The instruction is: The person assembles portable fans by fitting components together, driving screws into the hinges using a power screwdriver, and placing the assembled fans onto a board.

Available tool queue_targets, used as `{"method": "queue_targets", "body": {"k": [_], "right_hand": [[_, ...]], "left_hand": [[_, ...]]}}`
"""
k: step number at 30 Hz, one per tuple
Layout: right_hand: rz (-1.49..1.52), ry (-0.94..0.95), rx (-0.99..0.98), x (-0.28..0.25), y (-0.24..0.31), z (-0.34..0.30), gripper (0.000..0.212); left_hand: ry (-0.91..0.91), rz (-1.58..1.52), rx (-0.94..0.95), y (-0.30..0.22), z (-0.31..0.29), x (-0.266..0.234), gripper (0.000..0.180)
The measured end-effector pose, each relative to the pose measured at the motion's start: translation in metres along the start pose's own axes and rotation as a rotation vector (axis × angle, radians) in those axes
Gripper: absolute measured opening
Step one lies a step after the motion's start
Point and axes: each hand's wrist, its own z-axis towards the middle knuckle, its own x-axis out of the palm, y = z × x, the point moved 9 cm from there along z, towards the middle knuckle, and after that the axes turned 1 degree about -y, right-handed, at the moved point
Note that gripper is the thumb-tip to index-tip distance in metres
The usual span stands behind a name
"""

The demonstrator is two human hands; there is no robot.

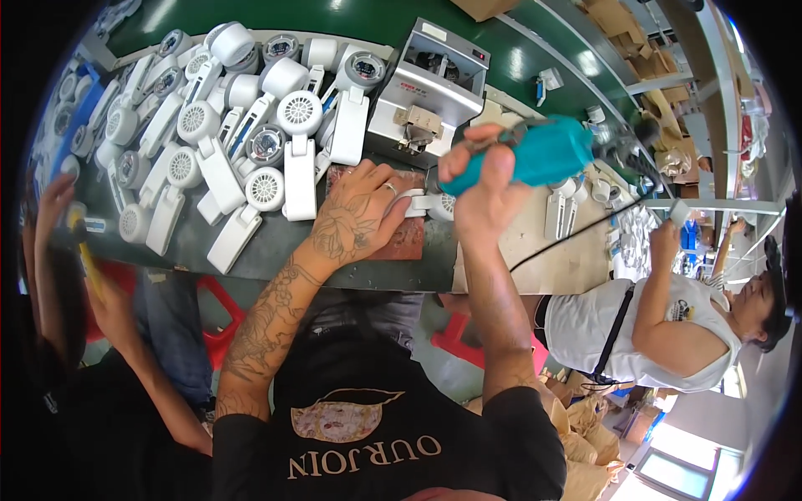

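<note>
My left hand (361, 204), with a ring on one finger, is closed around a white handheld fan (414, 203) and presses it against a reddish-brown board (399, 248) on the bench. Much of the fan is hidden under my fingers; its round end (436, 207) sticks out to the right. Just right of it, my right hand (489, 188) grips a teal electric screwdriver (543, 154), held nearly level above the bench. A black cord (576, 224) hangs near the tool. The screwdriver's tip is not clearly visible, so I cannot tell whether it touches the fan.
Many white handheld fans (251, 138) lie piled on the left of the bench. A grey metal machine (428, 92) stands beyond my hands. Cardboard (493, 267) covers the bench at right. One person's hand (109, 305) holds a yellow-handled tool at left; another person (635, 326) stands at right.
</note>
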Motion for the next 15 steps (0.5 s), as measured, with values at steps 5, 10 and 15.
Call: {"method": "queue_targets", "body": {"k": [5,10,15], "right_hand": [[-0.083,0.052,0.069,-0.015,-0.004,-0.018,0.067],[-0.055,0.045,0.058,-0.018,-0.011,-0.021,0.062],[-0.164,0.032,-0.067,-0.036,-0.027,-0.032,0.048]], "left_hand": [[0.024,0.008,-0.010,-0.001,0.004,-0.002,0.023],[0.033,0.010,-0.036,0.001,0.002,0.001,0.023],[0.022,0.004,0.004,-0.010,0.008,0.000,0.025]]}}
